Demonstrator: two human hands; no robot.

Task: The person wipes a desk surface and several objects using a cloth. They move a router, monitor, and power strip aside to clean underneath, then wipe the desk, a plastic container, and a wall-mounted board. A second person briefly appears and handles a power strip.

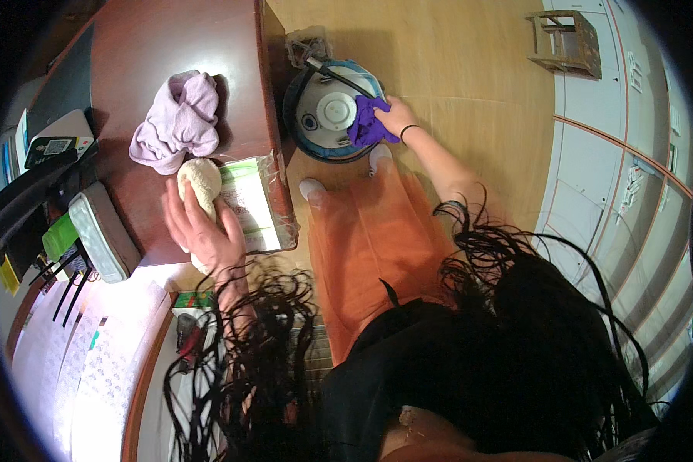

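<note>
My left hand [205, 225] rests over a cream cloth [201, 180] near the corner of a dark wooden desk [144, 219]; the cloth shows ahead of the fingertips and below the palm. Just beyond it lies a crumpled lilac towel [179, 121]. A flat packet in clear plastic [254, 202], with green and white print, is beside my hand at the desk's edge. My right hand [394, 118] grips a purple cloth [369, 122] over the rim of a round white-and-blue appliance [336, 110] with a black handle.
Against the desk's far side stand a black router with antennas [78, 260], a grey-white box [101, 234] and a printed-code stand [58, 141]. A worn wooden stool [566, 43] is near white cabinets [589, 150]. My feet are beside the appliance.
</note>
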